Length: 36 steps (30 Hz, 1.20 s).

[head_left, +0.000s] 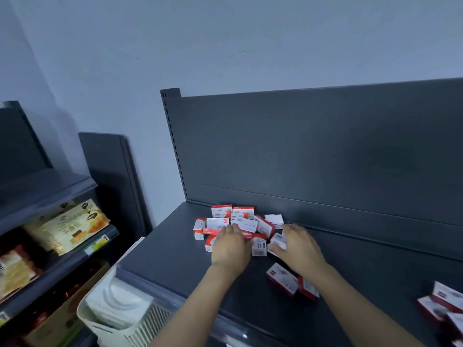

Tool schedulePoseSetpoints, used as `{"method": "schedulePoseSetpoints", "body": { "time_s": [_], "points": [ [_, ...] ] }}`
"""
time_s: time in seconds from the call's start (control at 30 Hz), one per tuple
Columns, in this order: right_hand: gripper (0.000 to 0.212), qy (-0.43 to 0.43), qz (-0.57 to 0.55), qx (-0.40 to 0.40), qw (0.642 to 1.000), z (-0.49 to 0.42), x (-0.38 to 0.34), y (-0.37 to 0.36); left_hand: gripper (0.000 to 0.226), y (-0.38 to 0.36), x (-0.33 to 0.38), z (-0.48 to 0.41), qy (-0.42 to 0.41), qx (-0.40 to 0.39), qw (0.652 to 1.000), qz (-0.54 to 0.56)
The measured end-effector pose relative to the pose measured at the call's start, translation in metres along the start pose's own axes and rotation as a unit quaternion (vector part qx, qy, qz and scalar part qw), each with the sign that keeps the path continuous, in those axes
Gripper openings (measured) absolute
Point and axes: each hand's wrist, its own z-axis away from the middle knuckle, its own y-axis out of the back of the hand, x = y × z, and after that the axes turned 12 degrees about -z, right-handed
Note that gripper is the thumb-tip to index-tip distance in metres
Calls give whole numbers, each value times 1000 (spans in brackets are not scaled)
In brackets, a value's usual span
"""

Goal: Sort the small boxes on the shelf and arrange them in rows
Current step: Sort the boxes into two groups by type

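Note:
A loose heap of small red-and-white boxes point(240, 221) lies on the dark grey shelf point(175, 249), near its back panel. My left hand point(229, 246) rests palm down on the front left of the heap, fingers over a box. My right hand point(298, 246) reaches into the heap's right side, its fingers touching a white box point(276, 240); a firm grip is not visible. An upright box point(259, 244) stands between the two hands. Two more boxes point(290, 283) lie apart under my right forearm. Several boxes point(444, 305) are bunched at the right edge.
The shelf's back panel point(313, 151) rises right behind the heap. A white plastic basket point(117, 311) sits below the shelf's front left corner. To the left stands another shelf unit with snack packets point(67, 226). Bare shelf surface lies left of and in front of the heap.

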Motion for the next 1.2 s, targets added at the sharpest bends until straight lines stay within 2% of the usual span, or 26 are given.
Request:
{"method": "schedulePoseSetpoints", "body": {
  "time_s": [0.13,0.37,0.5,0.67,0.83,0.93,1.03,1.13,1.2],
  "points": [
    [47,-20,32,-13,999,-24,-26,-33,38,-11,-44,-21,35,-28,999,13],
    [56,-42,117,-21,992,-48,-34,-62,49,-21,-66,-47,10,-20,1000,20],
    [55,-36,129,-26,991,-55,-37,-73,57,-24,-68,-52,-23,-22,999,11],
    [53,-64,85,-30,994,-55,-41,-82,62,-21,-68,-49,-65,-45,996,-37],
    [54,-78,62,-35,994,-51,-41,-82,67,-17,-80,-52,-172,-137,975,-14],
    [48,-72,40,-21,996,-47,-42,-79,62,-18,-83,-54,-192,-159,968,-13],
    [40,-65,12,13,998,-43,-43,-63,53,-14,-77,-59,-186,-133,974,-3],
    [35,-60,13,45,997,-37,-41,-32,32,5,-56,-64,-198,-58,978,15],
    [34,-68,16,67,995,-29,-32,-5,29,22,-31,-64,-212,-15,976,45]
  ]
}}
